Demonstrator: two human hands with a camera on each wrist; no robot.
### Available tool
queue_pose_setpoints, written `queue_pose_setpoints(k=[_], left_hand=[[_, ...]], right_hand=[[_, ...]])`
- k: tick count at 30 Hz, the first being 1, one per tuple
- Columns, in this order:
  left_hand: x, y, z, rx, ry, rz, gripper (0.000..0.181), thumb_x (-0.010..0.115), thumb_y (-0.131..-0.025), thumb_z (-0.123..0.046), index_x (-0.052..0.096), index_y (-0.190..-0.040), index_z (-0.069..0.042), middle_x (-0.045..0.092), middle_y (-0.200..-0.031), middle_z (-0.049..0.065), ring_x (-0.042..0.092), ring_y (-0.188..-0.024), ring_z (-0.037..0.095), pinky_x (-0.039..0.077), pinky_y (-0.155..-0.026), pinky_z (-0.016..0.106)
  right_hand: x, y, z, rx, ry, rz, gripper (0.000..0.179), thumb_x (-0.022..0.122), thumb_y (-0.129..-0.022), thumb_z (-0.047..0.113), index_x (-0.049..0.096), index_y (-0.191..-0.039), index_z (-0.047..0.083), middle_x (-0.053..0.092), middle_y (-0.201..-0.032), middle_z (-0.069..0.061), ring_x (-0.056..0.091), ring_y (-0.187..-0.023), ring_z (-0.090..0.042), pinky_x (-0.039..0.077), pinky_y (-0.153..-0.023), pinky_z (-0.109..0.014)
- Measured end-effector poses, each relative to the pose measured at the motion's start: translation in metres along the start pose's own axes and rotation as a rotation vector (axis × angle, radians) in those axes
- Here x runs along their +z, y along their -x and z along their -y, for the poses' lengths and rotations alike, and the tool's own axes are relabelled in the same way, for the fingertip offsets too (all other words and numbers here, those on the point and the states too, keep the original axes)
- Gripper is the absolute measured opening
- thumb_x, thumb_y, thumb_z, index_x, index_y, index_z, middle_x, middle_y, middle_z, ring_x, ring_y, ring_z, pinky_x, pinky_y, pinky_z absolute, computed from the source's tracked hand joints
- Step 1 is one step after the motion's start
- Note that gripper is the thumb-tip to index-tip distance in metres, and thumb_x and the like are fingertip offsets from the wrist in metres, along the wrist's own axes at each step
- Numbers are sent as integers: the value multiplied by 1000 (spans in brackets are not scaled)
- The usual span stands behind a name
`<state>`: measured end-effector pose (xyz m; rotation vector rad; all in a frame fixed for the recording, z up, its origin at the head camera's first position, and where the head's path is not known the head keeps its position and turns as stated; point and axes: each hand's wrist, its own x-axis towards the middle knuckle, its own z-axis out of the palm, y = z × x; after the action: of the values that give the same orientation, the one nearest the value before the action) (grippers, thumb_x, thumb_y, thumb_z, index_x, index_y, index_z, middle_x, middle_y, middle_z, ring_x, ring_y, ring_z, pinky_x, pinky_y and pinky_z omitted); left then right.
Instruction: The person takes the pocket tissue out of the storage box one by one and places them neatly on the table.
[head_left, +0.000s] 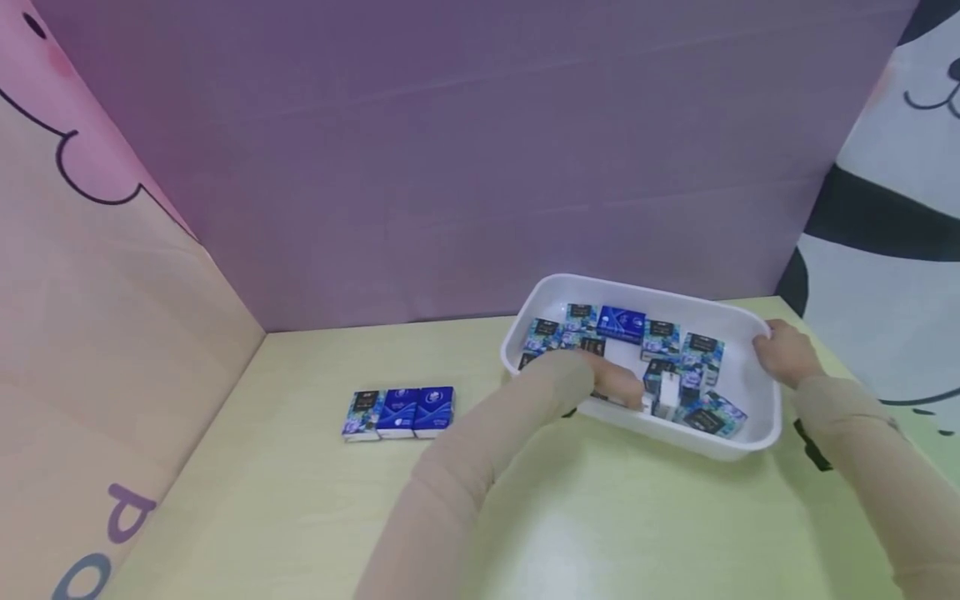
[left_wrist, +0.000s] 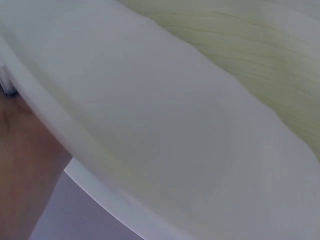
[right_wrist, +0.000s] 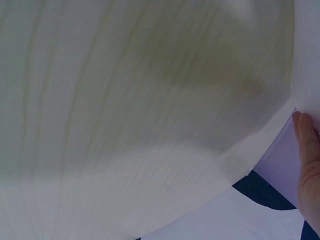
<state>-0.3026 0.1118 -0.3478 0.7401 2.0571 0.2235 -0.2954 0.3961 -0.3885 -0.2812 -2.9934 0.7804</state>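
A white plastic basin stands at the right of the table and contains several small packs that look like pocket tissues. Most have a floral print with a black label, such as one pack; a plain blue pack lies at the back. My left hand reaches over the near rim and appears to pinch a tissue pack turned with its white side up; the fingertips are partly hidden. My right hand grips the basin's right rim, its fingers along the outer wall in the right wrist view.
Left of the basin, three packs lie side by side on the pale wood-grain table: one floral, two blue. A purple wall rises behind. Printed panels with cartoon figures flank the table. A dark object sits under my right forearm.
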Motion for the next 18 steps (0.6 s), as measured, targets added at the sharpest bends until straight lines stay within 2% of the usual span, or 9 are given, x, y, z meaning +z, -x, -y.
queue_pose_setpoints(k=[3, 12, 18], left_hand=[[2, 3, 1, -16, 44, -13, 53, 40, -91, -43, 31, -141, -30, 31, -146, -14, 27, -136, 7, 21, -114, 30], [-1, 0, 2, 1, 53, 19, 53, 43, -92, -42, 31, -142, -29, 26, -149, -13, 23, -137, 7, 18, -115, 28], [2, 10, 1, -32, 92, -11, 56, 48, -89, -43, 30, -141, -33, 27, -147, -17, 25, -136, 5, 22, -114, 28]], right_hand=[[1, -1, 0, -12, 0, 5, 51, 30, -92, 15, 27, -124, -25, 44, -108, -42, 50, -93, -53, 44, -83, -60], [1, -2, -2, -4, -10, 5, 52, 30, -91, 15, 26, -124, -25, 44, -108, -42, 51, -93, -52, 46, -82, -58], [1, -2, -1, 20, -10, 31, 52, 28, -93, 16, 24, -126, -25, 42, -111, -42, 50, -96, -52, 44, -84, -59]])
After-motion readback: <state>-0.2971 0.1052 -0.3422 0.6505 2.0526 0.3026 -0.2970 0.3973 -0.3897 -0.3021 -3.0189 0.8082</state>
